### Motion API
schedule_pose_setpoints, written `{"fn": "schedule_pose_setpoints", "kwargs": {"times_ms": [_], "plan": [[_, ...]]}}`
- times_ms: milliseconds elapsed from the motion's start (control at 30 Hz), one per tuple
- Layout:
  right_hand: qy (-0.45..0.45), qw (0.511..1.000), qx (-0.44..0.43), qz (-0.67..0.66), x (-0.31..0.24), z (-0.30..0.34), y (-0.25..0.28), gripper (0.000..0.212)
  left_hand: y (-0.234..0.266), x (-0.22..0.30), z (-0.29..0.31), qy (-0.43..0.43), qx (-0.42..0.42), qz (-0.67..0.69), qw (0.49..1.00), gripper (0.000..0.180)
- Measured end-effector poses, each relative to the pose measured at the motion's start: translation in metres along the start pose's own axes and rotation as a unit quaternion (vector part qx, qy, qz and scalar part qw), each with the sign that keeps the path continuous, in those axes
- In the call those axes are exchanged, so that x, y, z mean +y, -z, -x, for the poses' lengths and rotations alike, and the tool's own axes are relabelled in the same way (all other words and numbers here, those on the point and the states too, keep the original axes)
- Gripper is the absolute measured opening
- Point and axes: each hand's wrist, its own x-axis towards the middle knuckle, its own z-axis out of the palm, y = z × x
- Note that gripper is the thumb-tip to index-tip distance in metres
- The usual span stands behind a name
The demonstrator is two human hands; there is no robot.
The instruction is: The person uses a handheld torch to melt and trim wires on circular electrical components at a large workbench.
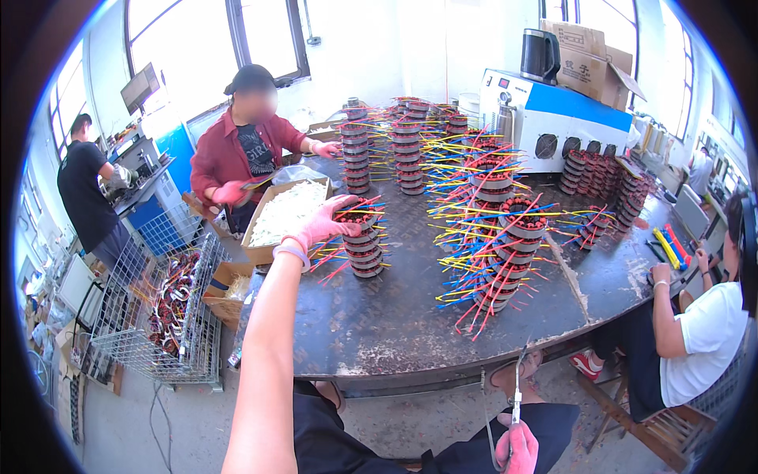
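My left hand (325,226), in a pink glove, reaches over the table, its fingers curled round the top of a short stack of wound motor stators (365,251). Red, blue and yellow wire leads stick out from that stack. Low in front of me, over my lap, my right hand (518,449), also pink-gloved, is closed on a slim metal tool (518,391) with two long thin arms; its exact kind is unclear. Taller stator stacks (505,253) with bristling leads stand to the right of my left hand.
An open carton of white pieces (292,207) sits beside a co-worker in red (251,150) across the table. Further stator stacks (407,150) and a blue-white machine (553,118) stand behind. A wire cart (158,347) is at left; a seated person (703,332) is at right.
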Motion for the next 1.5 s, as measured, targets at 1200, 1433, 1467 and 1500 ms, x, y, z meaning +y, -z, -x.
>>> {"fn": "schedule_pose_setpoints", "kwargs": {"times_ms": [1200,1433,1467,1500], "plan": [[-0.027,0.999,0.017,-0.021,-0.025,0.014,0.019,0.042,-0.355,0.157,0.107,0.033,-0.043,0.145,0.988,0.097],[-0.025,0.998,0.005,-0.050,-0.019,0.013,0.033,0.041,-0.402,0.175,0.060,0.188,0.193,0.225,0.936,0.116],[-0.021,0.998,0.010,-0.053,-0.018,0.013,0.038,0.041,-0.405,0.184,0.059,0.203,0.209,0.264,0.920,0.117],[-0.018,0.998,0.015,-0.056,-0.018,0.013,0.043,0.041,-0.408,0.194,0.063,0.238,0.202,0.355,0.881,0.117]]}}
